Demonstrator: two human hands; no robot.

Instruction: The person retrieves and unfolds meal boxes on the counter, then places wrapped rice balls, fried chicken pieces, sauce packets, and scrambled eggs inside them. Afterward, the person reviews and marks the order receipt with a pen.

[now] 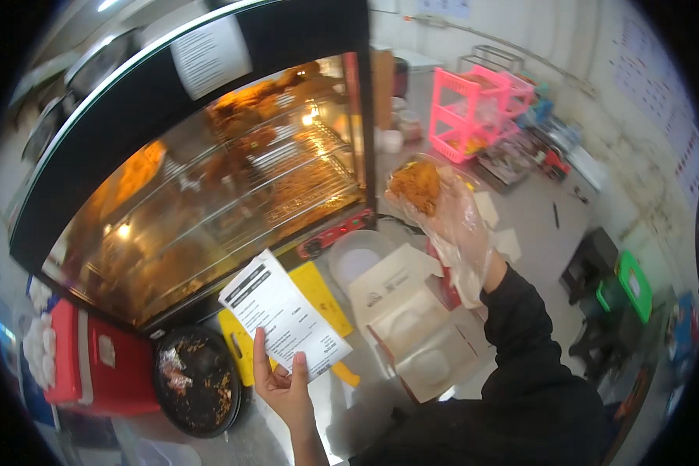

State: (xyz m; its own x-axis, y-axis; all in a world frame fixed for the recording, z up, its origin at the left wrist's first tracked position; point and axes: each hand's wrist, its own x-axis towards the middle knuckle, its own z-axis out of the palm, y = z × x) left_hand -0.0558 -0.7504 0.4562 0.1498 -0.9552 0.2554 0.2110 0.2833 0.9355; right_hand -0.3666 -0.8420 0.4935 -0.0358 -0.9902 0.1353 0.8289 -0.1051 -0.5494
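Observation:
My left hand (284, 381) pinches a printed paper receipt (291, 320) by its lower end, thumb in front. A clear plastic glove covers my right hand (457, 218), which grips a piece of breaded fried chicken (416, 187). Behind that chicken, the rim of a clear round container (472, 169) partly shows. Below my right hand lies an open cardboard food box (399, 268), its printed lid folded back. Pale rounded lumps (422, 366) sit inside the box; what they are is unclear. Under the receipt is a yellow cutting board (320, 297), partly hidden, with an orange-yellow handle (346, 374) beside it.
A lit glass warming cabinet (367, 116) with fried food on racks fills the left. Before it stand a red cooler box (119, 355), a black round tray with crumbs (198, 390) and a translucent bowl (355, 256). Pink basket shelves (442, 116) and a pen (555, 215) are right.

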